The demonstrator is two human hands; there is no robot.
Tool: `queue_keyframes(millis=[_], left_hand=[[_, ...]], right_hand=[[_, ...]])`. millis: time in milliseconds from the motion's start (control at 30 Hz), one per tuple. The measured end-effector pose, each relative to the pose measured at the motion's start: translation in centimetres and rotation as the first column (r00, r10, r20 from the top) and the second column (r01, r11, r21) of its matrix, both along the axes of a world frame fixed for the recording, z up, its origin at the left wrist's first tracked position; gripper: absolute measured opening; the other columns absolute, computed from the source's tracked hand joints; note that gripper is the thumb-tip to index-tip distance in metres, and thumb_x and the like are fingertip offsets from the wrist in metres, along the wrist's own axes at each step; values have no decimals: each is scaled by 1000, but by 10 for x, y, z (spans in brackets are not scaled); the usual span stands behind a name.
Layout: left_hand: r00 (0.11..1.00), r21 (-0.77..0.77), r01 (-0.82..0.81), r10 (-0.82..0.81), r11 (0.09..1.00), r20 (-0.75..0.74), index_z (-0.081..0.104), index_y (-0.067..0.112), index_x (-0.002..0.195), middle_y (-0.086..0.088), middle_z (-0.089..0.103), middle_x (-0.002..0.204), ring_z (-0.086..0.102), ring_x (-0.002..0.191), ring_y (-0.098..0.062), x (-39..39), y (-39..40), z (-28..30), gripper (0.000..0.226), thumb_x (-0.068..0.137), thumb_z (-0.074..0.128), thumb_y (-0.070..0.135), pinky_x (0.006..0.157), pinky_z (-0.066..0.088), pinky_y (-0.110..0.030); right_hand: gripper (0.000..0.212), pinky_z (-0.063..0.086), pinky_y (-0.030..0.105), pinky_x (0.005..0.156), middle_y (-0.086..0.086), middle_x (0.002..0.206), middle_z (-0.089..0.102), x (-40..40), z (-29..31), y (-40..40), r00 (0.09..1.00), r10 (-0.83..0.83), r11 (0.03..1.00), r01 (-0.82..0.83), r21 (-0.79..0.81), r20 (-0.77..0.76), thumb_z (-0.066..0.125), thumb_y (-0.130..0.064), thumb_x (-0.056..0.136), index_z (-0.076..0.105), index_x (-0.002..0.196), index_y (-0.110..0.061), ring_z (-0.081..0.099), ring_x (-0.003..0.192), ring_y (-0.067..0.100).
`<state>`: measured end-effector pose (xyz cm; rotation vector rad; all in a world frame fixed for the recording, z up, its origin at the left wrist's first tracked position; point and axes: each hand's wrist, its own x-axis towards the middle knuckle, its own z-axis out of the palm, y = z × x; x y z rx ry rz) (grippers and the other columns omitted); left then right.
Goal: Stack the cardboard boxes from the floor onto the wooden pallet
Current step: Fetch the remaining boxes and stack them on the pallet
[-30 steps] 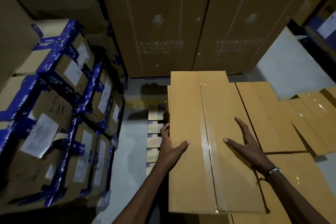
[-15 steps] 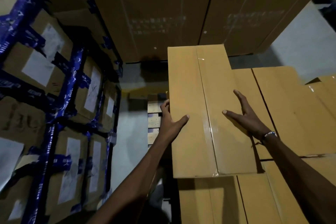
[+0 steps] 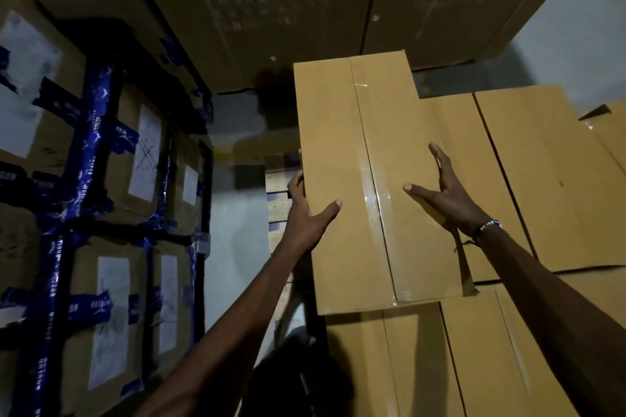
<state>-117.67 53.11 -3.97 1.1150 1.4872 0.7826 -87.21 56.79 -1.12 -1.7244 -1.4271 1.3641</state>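
Currently top box [image 3: 369, 179] between both hands, long axis running fwd, away from fingertips. L hand [image 3: 305, 210] wraps left edge, thumb on top; R hand [image 3: 443, 193] flat, fingers splayed. Rests on lower boxes [image 3: 555, 179]; push fwd to align.

Probably a dim warehouse: taped cartons [image 3: 111, 159] stacked beside a pallet [image 3: 279, 195].
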Motion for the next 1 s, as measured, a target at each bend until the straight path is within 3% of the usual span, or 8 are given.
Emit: queue_keyframes(millis=[167, 267, 333, 467, 600, 700, 800, 1000], left_hand=[[999, -37, -31, 30, 999, -32, 10, 31, 163, 9, 45, 147, 52, 129, -14, 4, -19, 14, 93, 96, 75, 33, 100, 46, -32], [998, -53, -28, 25, 998, -66, 14, 27, 163, 4, 47, 147, 53, 128, -17, 7, -49, 19, 87, 98, 72, 33, 96, 46, -30], [996, -80, -21, 14, 997, -84, 14, 27, 163, -1, 47, 151, 52, 131, -20, 10, -75, 20, 86, 99, 71, 36, 102, 48, -36], [996, -122, -31, 19, 992, -92, 15, 29, 164, -1, 44, 156, 48, 137, -19, 15, -127, 21, 82, 101, 65, 42, 114, 45, -46], [996, -158, -59, 49, 986, -70, 15, 37, 164, 3, 42, 159, 46, 140, -21, 18, -163, 17, 78, 102, 60, 50, 115, 45, -53], [995, -194, -98, 95, 976, -24, 17, 44, 162, 5, 43, 159, 47, 140, -24, 18, -168, 16, 79, 99, 62, 54, 112, 47, -58], [994, -195, -108, 110, 975, 1, 20, 42, 162, 5, 43, 158, 47, 140, -25, 16, -165, 18, 76, 100, 64, 46, 112, 46, -59], [996, -168, -84, 84, 982, -11, 19, 39, 163, 4, 39, 162, 44, 142, -20, 17, -167, 24, 75, 102, 63, 42, 115, 45, -55]], right_hand=[[103, 22, 50, 118, -6, 172, 4, 6, 0, -25, 998, -52, 995, 50, -86, -20, 76, -49, 87, 3, 160, -47, 11, 157, 26], [89, 25, 48, 117, -1, 172, 11, 10, 4, -58, 998, -58, 994, 59, -95, 10, 66, -48, 95, 9, 163, -37, 17, 155, 28], [84, 26, 46, 119, 2, 171, 16, 17, 4, -83, 998, -61, 992, 62, -111, 10, 63, -49, 97, 13, 163, -34, 20, 155, 27], [82, 30, 50, 120, 0, 169, 23, 32, 2, -133, 998, -63, 985, 59, -164, -17, 62, -55, 95, 20, 162, -35, 23, 154, 21], [80, 42, 57, 111, 1, 170, 18, 39, 0, -166, 987, -83, 968, 48, -246, -134, 63, -56, 96, 18, 161, -41, 24, 153, 28], [92, 39, 66, 112, 2, 171, 17, 40, -1, -177, 976, -108, 964, 55, -259, -192, 68, -68, 84, 21, 159, -44, 25, 153, 31], [100, 40, 63, 113, 1, 170, 19, 42, -5, -177, 977, -103, 972, 60, -227, -186, 70, -75, 76, 24, 159, -43, 28, 152, 30], [91, 43, 61, 112, -2, 169, 21, 45, -8, -178, 981, -100, 974, 62, -218, -166, 69, -71, 81, 26, 157, -46, 32, 151, 30]])
